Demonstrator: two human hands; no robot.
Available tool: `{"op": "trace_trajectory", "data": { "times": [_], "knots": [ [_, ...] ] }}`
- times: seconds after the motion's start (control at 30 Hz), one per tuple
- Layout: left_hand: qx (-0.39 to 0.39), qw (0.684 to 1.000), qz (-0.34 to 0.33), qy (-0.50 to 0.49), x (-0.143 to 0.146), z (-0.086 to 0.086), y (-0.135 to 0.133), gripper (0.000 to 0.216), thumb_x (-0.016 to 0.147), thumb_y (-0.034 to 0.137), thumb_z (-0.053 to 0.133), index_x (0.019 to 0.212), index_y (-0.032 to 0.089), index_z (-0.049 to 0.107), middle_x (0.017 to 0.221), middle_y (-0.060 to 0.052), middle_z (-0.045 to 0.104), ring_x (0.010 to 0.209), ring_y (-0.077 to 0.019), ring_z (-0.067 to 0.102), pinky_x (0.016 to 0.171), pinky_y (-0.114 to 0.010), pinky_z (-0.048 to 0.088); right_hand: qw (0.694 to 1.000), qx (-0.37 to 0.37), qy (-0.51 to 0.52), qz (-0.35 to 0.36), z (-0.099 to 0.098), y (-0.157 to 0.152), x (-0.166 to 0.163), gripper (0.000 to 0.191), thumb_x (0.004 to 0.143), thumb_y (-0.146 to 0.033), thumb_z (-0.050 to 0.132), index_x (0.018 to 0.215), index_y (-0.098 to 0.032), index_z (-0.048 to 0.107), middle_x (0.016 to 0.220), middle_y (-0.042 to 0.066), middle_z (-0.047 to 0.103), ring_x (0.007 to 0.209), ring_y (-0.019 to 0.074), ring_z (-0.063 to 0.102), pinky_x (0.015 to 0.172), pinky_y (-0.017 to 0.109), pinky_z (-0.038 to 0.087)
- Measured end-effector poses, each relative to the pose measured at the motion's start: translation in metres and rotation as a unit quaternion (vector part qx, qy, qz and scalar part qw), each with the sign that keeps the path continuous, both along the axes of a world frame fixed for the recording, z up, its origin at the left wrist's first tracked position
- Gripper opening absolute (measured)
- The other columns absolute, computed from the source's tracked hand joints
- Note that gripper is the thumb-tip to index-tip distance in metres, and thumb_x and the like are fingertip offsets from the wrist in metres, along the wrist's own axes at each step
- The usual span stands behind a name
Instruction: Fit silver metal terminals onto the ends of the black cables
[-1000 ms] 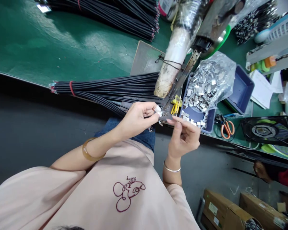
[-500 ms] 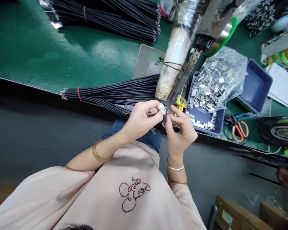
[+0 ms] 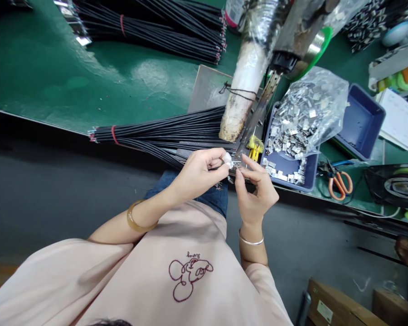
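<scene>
My left hand [image 3: 206, 167] is closed in a pinch at the table's front edge, with a white covering [image 3: 227, 159] on a fingertip. What it pinches is mostly hidden, though small shiny metal bits show just beyond the fingertips. Facing it from the right, my right hand [image 3: 256, 188] holds thumb and fingers together around something tiny that I cannot make out. A bundle of black cables [image 3: 163, 131], tied with a red band [image 3: 114, 134], runs behind my left hand. Just above both hands is the tip of a metal-barrelled tool, which looks like a soldering iron [image 3: 260, 108].
A thick white wrapped tube [image 3: 238, 90] angles down over the work spot. Close by on the right are a yellow block [image 3: 255, 148], a blue tray [image 3: 309, 182] of metal connectors [image 3: 292, 140] and orange-handled pliers [image 3: 340, 185]. More black cables [image 3: 163, 34] lie at the back.
Both hands stay at the same spot, with a slightly wider gap between their fingertips. More shiny metal shows there now. The view has shifted a little.
</scene>
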State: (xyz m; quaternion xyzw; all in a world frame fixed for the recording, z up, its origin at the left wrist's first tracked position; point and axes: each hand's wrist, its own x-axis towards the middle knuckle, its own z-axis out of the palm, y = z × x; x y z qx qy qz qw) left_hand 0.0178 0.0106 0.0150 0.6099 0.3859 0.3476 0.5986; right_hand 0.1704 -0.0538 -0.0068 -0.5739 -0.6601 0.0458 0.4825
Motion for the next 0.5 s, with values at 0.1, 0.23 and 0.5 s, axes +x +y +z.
{"op": "trace_trajectory", "data": {
  "times": [0.1,0.23,0.5],
  "knots": [
    [-0.025,0.998,-0.045,-0.022,-0.005,0.002,0.003,0.012,0.085,0.017,0.057,0.073,0.013,0.057,0.057,0.008,0.032,0.053,-0.0052,0.026,0.050,-0.021,0.022,0.999,0.023,-0.036,0.005,0.000,0.001,0.000,0.020,0.088,-0.010,0.065,0.101,-0.024,0.062,0.106,0.003,0.077,0.097,0.0146,0.075,0.079,0.026,0.063],
    [-0.020,0.997,-0.065,-0.026,-0.012,0.004,0.003,0.006,0.083,0.017,0.061,0.079,0.013,0.061,0.060,0.005,0.045,0.055,-0.0060,0.037,0.052,-0.021,0.028,0.999,0.023,0.036,0.004,-0.002,0.003,-0.001,0.014,0.091,-0.014,0.064,0.098,-0.025,0.059,0.092,-0.001,0.072,0.086,0.0116,0.073,0.074,0.024,0.062],
    [0.009,1.000,-0.008,-0.015,-0.007,-0.001,-0.004,0.013,0.080,0.015,0.060,0.068,0.012,0.063,0.054,0.007,0.033,0.052,-0.0054,0.027,0.048,-0.021,0.022,0.990,-0.051,0.128,-0.030,0.003,0.003,-0.007,0.005,0.093,-0.022,0.063,0.095,-0.024,0.059,0.093,0.000,0.071,0.082,0.0122,0.074,0.066,0.023,0.063]
  ]
}}
